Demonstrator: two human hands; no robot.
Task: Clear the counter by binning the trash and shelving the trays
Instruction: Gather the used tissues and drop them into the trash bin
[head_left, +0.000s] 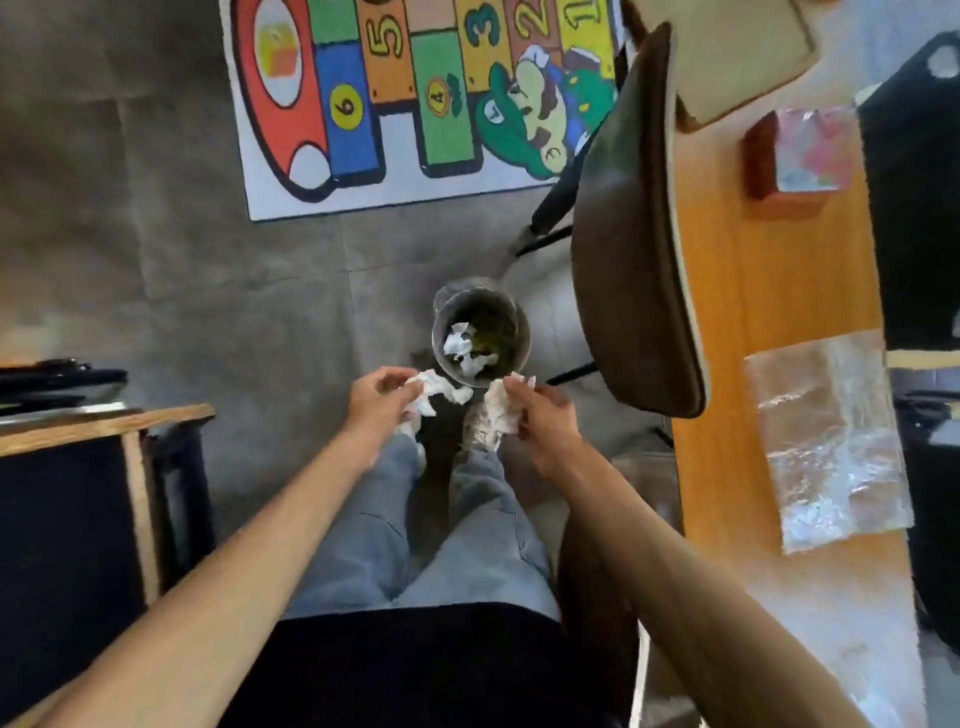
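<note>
Below, the left hand (379, 397) pinched a white tissue (439, 392) and the right hand (540, 415) gripped a second wad (493, 415), both held just near of the bin (480, 332); the bin stood on the floor, left of a chair (628, 234); clear trays (826, 441) lay on the counter (753, 291), right.

Bin (480, 332) on floor ahead of feet, paper scraps (464, 347) inside; chair (631, 228) right of bin; counter (769, 291) further right; rug (415, 98) beyond
</note>
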